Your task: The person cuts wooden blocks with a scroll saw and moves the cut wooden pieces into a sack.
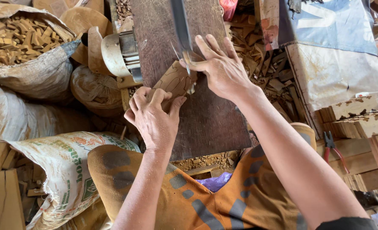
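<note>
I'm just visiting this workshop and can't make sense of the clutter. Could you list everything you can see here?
Saw blade: one, grey metal, upright, top centre, blurred.
Saw table: one, dark brown, centre.
Wooden piece: one, brown with carved lines, on the saw table at the blade.
Motor: one, cream and grey, left of the saw table.
Sack of wood blocks: one, grey sack, tan blocks, top left.
Printed sack: one, white with green print, lower left.
Wood offcuts: many, brown, heaped right of the saw table.
Pliers: one, red handles, right.
Stacked wood pieces: several, pale, right.
Left hand: on the wooden piece's near end.
Right hand: pressing the wooden piece beside the blade.
</note>
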